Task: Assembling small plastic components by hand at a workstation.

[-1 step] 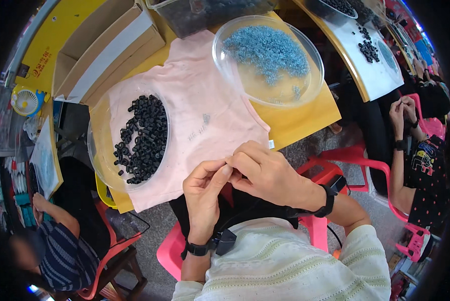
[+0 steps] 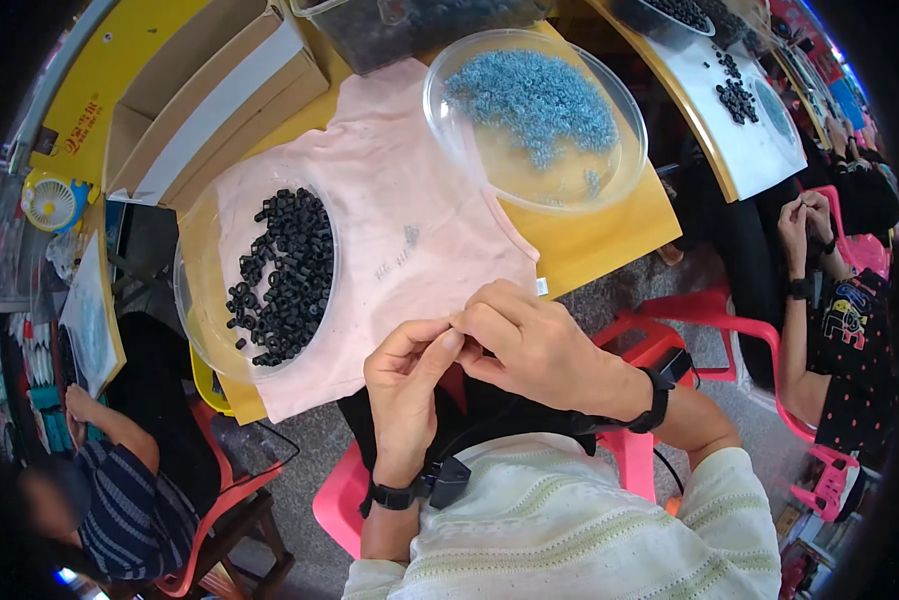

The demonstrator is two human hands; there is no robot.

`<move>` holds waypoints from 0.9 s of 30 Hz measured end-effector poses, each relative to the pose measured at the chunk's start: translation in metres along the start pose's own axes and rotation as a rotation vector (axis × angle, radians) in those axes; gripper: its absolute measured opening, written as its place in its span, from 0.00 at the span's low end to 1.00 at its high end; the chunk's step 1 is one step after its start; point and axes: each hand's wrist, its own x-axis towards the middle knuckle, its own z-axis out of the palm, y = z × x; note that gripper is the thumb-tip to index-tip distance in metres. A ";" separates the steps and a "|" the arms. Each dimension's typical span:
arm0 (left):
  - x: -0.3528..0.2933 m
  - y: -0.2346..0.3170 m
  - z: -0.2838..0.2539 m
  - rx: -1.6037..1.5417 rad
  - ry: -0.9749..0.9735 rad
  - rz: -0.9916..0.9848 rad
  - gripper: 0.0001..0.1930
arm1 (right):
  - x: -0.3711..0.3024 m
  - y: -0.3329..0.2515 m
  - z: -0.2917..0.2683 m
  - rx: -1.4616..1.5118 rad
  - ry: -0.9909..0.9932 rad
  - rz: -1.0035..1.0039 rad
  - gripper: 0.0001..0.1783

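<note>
My left hand (image 2: 407, 385) and my right hand (image 2: 529, 345) meet fingertip to fingertip just off the near edge of a pink cloth (image 2: 369, 265). Thumb and index finger of each are pinched together. Whatever they hold is too small and too covered by the fingers to make out. Left of them, a clear round tray (image 2: 201, 315) holds a heap of small black ring-shaped parts (image 2: 287, 275). Beyond my right hand stands another clear round tray (image 2: 631, 150) with many tiny blue translucent pieces (image 2: 534, 100).
An open cardboard box (image 2: 219, 100) stands at the far left beside a dark-filled plastic bin (image 2: 409, 30). A small yellow fan (image 2: 54, 203) is at the left. Co-workers sit on both sides, one in a striped shirt (image 2: 134, 505). A red chair (image 2: 644, 350) stands close on my right.
</note>
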 end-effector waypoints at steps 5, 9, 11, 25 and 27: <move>-0.002 0.008 0.002 -0.182 -0.012 -0.116 0.07 | 0.007 0.000 -0.009 -0.069 -0.067 -0.003 0.18; -0.002 0.006 -0.005 -0.270 -0.029 -0.211 0.07 | 0.010 -0.001 -0.016 -0.163 -0.136 -0.129 0.29; -0.002 0.006 -0.006 -0.271 -0.032 -0.224 0.08 | 0.006 0.000 -0.013 -0.168 -0.177 -0.144 0.31; -0.019 0.003 0.004 -0.047 -0.042 -0.199 0.12 | -0.003 0.006 -0.009 -0.159 -0.230 -0.207 0.14; -0.022 -0.004 0.002 -0.074 -0.034 -0.208 0.11 | -0.011 0.007 -0.005 -0.145 -0.269 -0.199 0.15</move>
